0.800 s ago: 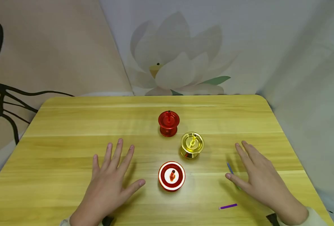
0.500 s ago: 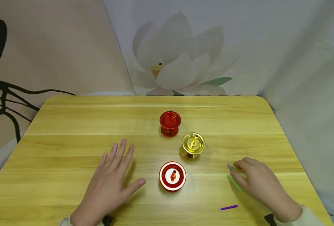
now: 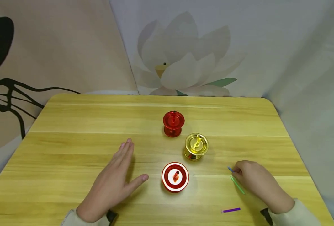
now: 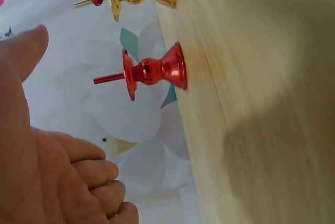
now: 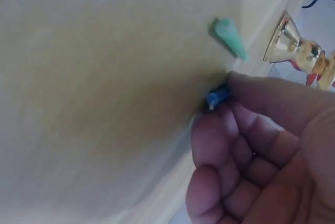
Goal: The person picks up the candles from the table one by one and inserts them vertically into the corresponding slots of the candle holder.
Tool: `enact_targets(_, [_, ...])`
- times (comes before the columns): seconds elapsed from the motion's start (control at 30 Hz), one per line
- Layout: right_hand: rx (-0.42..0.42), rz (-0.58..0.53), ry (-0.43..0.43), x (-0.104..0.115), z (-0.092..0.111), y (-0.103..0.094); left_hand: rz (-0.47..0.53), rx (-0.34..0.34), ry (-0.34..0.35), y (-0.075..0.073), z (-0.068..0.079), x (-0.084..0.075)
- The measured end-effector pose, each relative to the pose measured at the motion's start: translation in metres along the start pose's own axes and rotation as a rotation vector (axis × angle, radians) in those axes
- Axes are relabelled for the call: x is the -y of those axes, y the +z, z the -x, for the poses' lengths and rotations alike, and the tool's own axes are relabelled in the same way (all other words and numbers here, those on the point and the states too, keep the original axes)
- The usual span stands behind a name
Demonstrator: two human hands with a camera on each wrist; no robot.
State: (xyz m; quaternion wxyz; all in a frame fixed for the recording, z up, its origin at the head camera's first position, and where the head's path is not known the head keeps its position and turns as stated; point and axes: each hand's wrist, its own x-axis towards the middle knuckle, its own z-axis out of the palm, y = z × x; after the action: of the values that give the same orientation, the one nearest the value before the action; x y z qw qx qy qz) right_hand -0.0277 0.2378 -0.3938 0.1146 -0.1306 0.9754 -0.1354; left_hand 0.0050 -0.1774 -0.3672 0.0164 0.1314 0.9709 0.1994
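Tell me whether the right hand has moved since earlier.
Yes: against the gold candlestick in the head view, the right hand has shifted left and now pinches the blue stick.

Three candleholders (image 3: 195, 147) on table (image 3: 71, 125), left of three candles (image 3: 231, 210).

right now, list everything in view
red holders: two, red, one far, one near
gold holder: one, gold, right of both
blue stick: one, blue, in right hand
green stick: one, green, beside blue stick
purple stick: one, purple, nearest front
table: one, yellow, beneath these
backdrop: one, pale, flower-printed, behind table
black shape: one, black, far left
sleeves: two, cream, at wrists
wrist pieces: two, black, by cuffs
left hand: one, left of near holder
right hand: one, pinching blue stick
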Motion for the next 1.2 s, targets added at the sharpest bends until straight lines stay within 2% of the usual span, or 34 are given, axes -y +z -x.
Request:
enact_targets(0.2, [0.005, -0.017, 0.009, -0.003, -0.001, -0.001, 0.158, -0.023, -0.045, 0.008, -0.02, -0.001])
enact_targets(0.37, [-0.123, -0.063, -0.004, -0.003, 0.001, -0.001, 0.221, -0.046, -0.057, 0.013, -0.036, -0.003])
enact_targets(0.5, [-0.248, -0.081, -0.063, -0.001, 0.0, -0.001, 0.252, -0.054, -0.058, 0.014, -0.045, -0.004])
enact_targets(0.67, [-0.352, -0.108, -0.104, 0.002, -0.003, 0.0, 0.332, -0.069, -0.071, 0.014, -0.055, -0.005])
enact_targets(0.9, [-0.435, -0.21, -0.125, 0.013, -0.007, -0.003, 0.51, -0.117, -0.136, 0.013, -0.069, -0.007])
enact_targets(1.03, [-0.486, -0.243, -0.17, 0.022, -0.013, -0.009, 0.607, -0.125, -0.132, 0.015, -0.082, -0.007])
enact_targets(1.2, [-0.54, -0.265, -0.218, 0.033, -0.023, -0.016, 0.66, -0.114, -0.114, 0.018, -0.101, -0.007])
